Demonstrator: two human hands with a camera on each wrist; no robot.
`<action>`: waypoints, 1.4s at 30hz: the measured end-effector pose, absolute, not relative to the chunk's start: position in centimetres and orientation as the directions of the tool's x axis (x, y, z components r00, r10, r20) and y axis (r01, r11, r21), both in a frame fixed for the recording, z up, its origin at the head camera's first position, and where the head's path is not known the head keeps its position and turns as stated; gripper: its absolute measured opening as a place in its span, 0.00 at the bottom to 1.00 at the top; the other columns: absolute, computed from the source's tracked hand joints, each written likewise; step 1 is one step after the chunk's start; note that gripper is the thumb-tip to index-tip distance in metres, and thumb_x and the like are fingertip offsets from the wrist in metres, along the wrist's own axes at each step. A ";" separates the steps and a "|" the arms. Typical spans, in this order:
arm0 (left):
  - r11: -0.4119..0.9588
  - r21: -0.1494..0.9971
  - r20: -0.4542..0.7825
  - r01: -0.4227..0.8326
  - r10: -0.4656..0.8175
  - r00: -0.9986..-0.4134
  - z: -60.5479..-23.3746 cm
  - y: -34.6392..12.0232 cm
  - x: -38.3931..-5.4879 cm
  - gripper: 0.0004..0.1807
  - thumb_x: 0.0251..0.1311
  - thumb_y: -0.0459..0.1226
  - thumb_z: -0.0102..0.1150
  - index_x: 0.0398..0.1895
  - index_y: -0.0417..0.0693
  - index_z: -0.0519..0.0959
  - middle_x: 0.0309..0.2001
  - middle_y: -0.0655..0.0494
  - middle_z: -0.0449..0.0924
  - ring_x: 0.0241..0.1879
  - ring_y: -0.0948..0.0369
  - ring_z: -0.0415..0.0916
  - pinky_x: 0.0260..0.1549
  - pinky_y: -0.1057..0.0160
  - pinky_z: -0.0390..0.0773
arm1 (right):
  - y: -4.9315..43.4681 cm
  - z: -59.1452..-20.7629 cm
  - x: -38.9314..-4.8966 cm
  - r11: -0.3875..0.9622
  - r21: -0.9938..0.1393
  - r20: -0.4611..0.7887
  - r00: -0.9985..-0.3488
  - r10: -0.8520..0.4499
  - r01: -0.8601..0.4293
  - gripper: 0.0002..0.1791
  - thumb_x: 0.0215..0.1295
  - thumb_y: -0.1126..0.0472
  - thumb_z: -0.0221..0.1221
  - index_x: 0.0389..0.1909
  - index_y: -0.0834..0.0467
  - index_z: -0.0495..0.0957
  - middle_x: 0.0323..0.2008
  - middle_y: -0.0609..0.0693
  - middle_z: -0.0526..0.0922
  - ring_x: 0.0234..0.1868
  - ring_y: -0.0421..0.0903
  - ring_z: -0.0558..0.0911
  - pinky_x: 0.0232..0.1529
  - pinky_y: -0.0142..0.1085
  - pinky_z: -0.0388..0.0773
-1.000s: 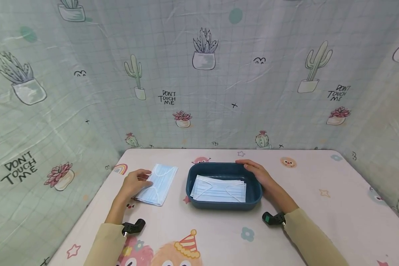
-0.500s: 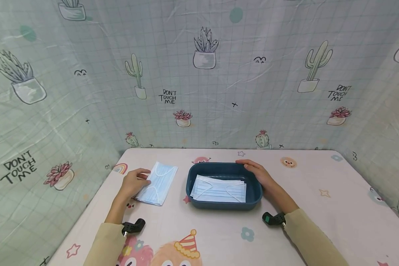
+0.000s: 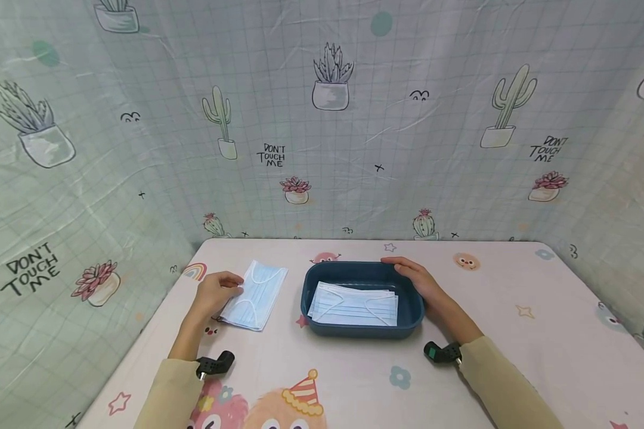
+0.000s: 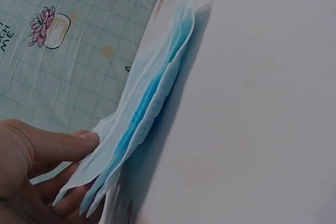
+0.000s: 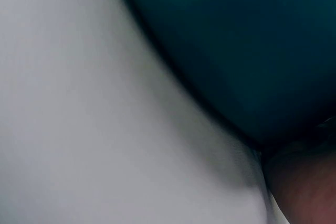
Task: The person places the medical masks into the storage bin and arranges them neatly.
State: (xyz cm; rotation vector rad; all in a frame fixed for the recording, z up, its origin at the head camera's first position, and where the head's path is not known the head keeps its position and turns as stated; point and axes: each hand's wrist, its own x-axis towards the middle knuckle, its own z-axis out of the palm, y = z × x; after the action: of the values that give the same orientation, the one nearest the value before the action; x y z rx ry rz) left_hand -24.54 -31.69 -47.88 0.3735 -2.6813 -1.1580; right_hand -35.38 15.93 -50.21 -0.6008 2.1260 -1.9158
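My left hand (image 3: 216, 294) pinches the left edge of a small stack of light blue face masks (image 3: 259, 293), left of the box. In the left wrist view, the thumb lies on top of the face masks (image 4: 142, 111) and the fingers are beneath; the layers fan apart at the edge and cast a shadow on the table. My right hand (image 3: 421, 283) holds the back right corner of a dark blue plastic box (image 3: 362, 332), its fingers along the rim. More face masks (image 3: 353, 305) lie flat inside the box, ear loops upward. The right wrist view shows mostly the box's outer wall (image 5: 226, 51).
The table (image 3: 354, 381) wears a pale pink cloth with cartoon prints. A curtain (image 3: 375, 137) printed with cacti hangs behind it and along both sides. Black wrist cameras sit on the left wrist (image 3: 214, 363) and right wrist (image 3: 442, 353), by beige sleeves.
My left hand and its masks have shifted very slightly, with the stack's far end a little higher in view. My right hand and the box stay in place.
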 end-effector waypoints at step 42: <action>0.544 0.808 -0.106 -0.227 -0.246 -0.964 -46.4 -31.6 -23.8 0.21 0.69 0.36 0.61 0.64 0.44 0.80 0.63 0.40 0.80 0.54 0.50 0.78 0.46 0.61 0.79 | 16.1 -50.1 -35.5 0.100 -0.977 0.123 -0.886 -0.448 -0.186 0.25 0.83 0.53 0.46 0.73 0.59 0.71 0.77 0.58 0.66 0.83 0.58 0.53 0.81 0.64 0.40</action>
State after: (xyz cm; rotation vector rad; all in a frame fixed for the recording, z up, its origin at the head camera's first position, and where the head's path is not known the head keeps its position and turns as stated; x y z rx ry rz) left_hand -23.84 -31.63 -46.41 0.4198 -2.7422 -1.4309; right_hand -35.55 16.10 -50.09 -0.6369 2.1669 -1.8743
